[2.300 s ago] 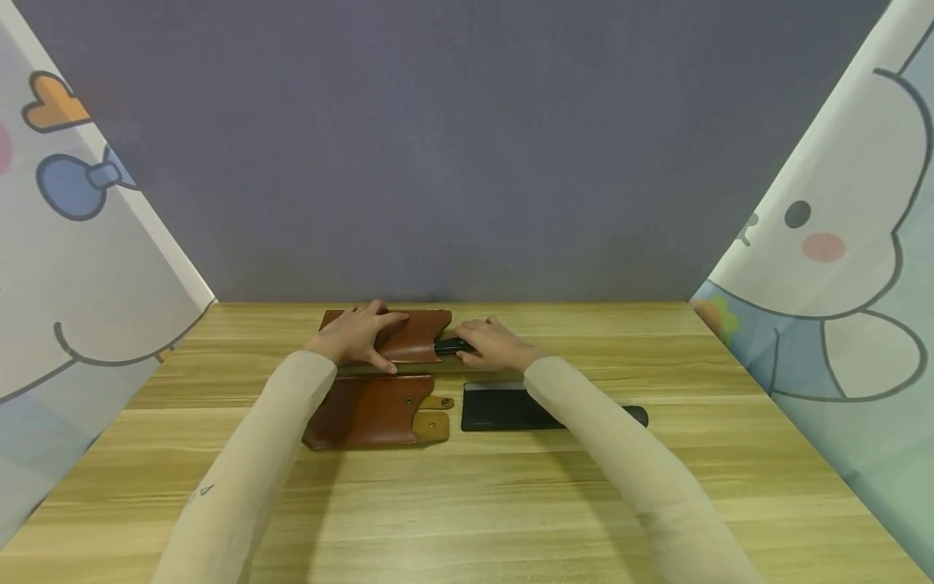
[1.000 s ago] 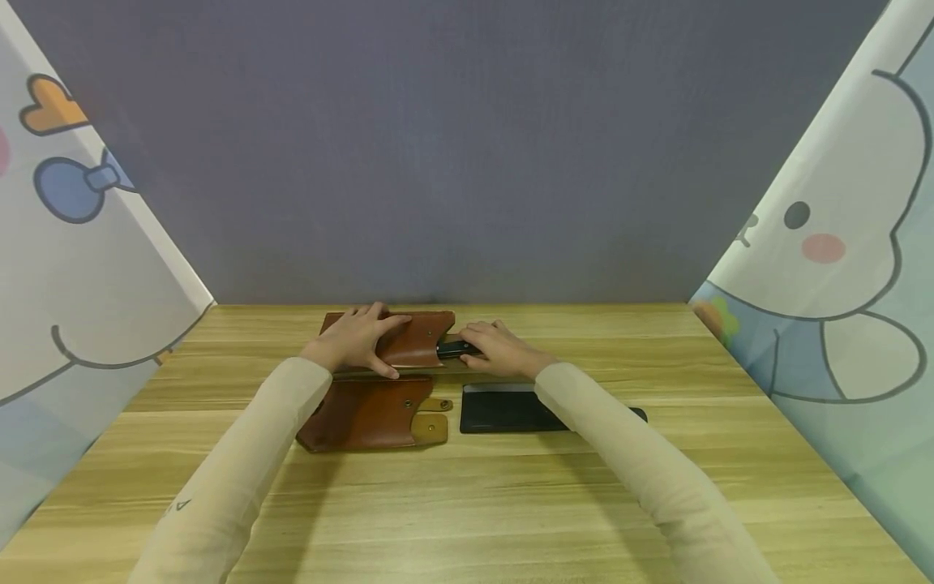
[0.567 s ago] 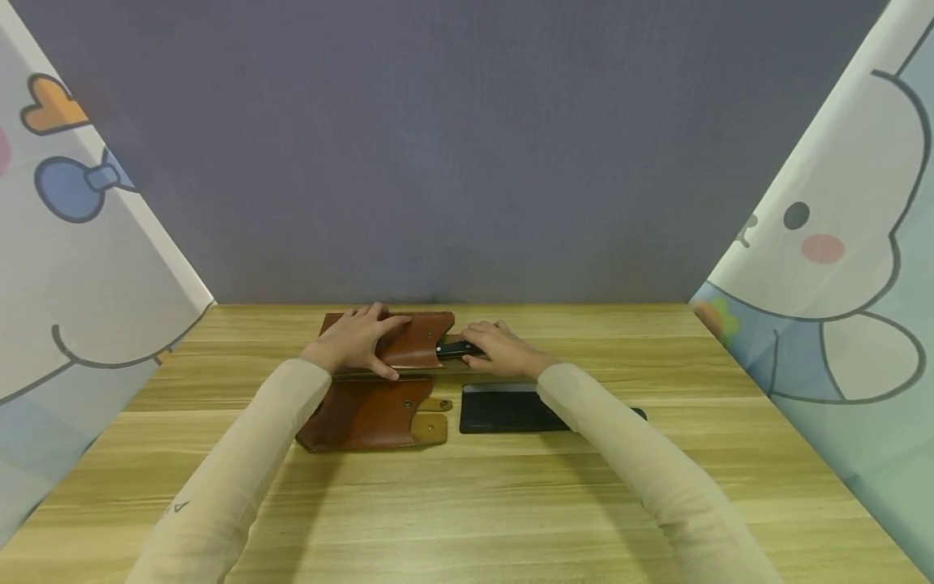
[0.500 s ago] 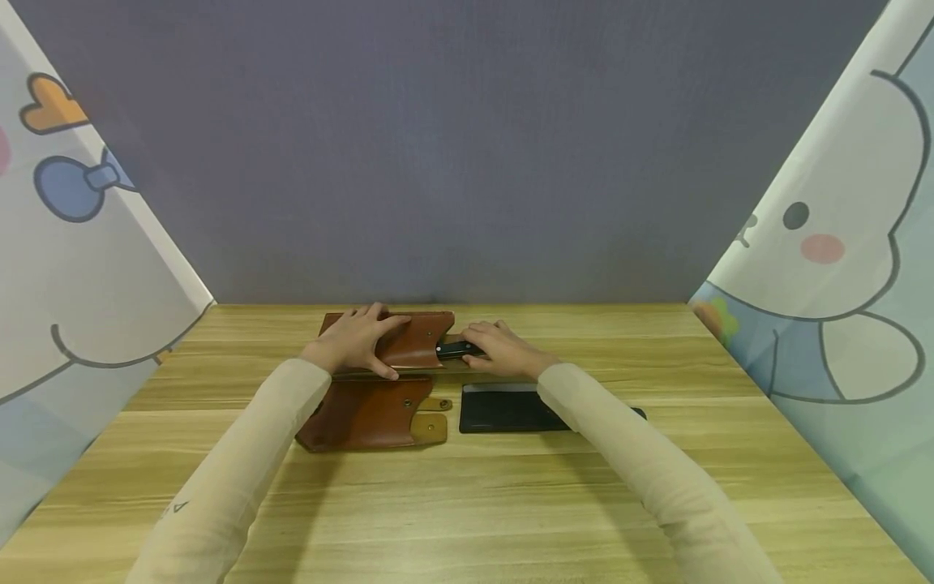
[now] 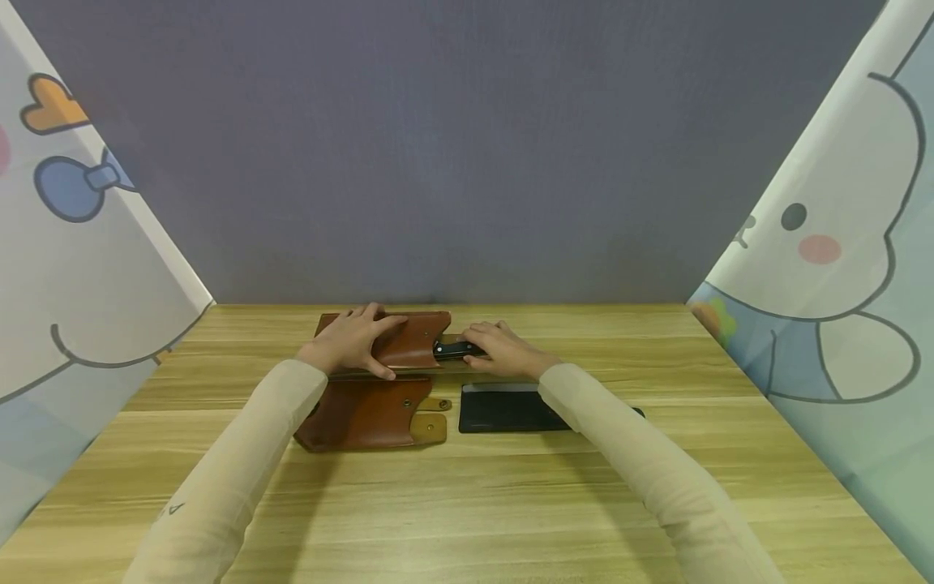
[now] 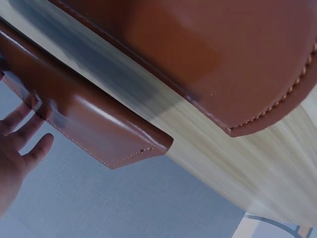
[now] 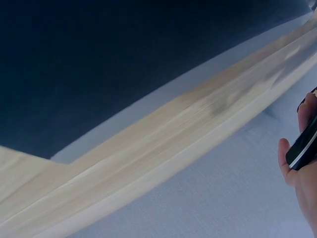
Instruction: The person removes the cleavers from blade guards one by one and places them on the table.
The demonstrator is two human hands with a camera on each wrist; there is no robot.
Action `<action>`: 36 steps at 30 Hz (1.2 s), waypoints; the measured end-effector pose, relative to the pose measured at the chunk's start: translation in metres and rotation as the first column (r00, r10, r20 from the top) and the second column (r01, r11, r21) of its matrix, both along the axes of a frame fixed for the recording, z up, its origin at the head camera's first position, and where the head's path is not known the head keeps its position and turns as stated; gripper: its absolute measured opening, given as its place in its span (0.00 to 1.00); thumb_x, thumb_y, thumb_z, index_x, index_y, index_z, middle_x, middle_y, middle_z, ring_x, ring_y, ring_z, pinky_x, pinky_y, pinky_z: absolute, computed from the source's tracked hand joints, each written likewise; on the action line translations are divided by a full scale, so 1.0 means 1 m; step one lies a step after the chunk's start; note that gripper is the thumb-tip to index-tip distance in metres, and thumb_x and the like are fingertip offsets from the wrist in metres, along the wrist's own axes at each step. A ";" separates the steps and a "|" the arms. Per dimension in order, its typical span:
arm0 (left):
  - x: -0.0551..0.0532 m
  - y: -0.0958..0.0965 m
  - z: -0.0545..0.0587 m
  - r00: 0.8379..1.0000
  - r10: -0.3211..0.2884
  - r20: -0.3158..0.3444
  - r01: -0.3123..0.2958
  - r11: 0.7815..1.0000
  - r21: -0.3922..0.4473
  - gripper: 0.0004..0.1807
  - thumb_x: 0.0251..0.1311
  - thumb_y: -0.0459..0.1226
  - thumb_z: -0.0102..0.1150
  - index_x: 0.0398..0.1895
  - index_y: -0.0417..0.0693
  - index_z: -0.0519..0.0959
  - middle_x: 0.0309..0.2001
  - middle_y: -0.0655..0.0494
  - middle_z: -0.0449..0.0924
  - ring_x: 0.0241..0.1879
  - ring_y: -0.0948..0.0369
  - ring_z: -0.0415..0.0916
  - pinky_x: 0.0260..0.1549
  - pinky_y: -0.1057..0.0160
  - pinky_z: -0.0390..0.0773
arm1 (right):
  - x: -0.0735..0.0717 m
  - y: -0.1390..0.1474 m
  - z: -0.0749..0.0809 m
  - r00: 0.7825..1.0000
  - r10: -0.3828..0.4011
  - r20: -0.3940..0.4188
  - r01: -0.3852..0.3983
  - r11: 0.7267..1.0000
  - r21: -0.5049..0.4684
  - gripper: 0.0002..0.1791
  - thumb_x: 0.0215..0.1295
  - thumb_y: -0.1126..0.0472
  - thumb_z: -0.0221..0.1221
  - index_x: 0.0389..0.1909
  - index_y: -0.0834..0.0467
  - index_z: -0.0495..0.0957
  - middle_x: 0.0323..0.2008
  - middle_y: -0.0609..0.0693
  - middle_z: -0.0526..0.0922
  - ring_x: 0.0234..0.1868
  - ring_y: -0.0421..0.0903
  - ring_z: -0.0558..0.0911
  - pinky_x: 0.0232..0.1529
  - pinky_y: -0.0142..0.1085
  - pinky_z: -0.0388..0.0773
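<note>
A brown leather knife sheath (image 5: 412, 341) lies at the far side of the table. My left hand (image 5: 353, 337) spans it, with the thumb at the near edge and the other fingers over the top; in the left wrist view fingertips touch its far edge. My right hand (image 5: 503, 350) grips the black riveted handle of a knife (image 5: 452, 349) at the sheath's mouth. The blade is hidden. In the right wrist view, the handle (image 7: 303, 148) lies in the right palm.
A second brown sheath (image 5: 368, 414) with tan snap straps lies nearer, its left end under the left forearm. A black-bladed cleaver (image 5: 507, 410) lies right of it, partly behind the right sleeve. A grey panel (image 5: 452, 162) closes the table's back.
The left hand and far sheath have shifted slightly left. The right hand has moved slightly right since the first frame, and more of the knife's handle shows. The near sheath and cleaver stay.
</note>
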State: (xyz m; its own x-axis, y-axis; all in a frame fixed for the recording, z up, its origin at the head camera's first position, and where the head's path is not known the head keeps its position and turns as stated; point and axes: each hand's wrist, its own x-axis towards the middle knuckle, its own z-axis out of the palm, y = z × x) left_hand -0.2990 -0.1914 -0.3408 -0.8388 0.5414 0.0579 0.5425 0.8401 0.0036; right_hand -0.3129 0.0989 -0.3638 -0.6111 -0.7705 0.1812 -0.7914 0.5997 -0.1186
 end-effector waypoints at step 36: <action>0.003 -0.003 0.005 1.000 0.002 -0.003 -0.002 1.000 0.008 0.55 0.32 0.64 0.67 0.68 0.56 0.59 0.59 0.38 0.61 0.56 0.40 0.65 0.53 0.35 0.62 | 0.006 0.011 0.008 0.999 -0.030 0.043 0.030 1.000 0.010 0.16 0.65 0.54 0.53 0.51 0.54 0.72 0.49 0.48 0.76 0.50 0.46 0.73 0.47 0.48 0.66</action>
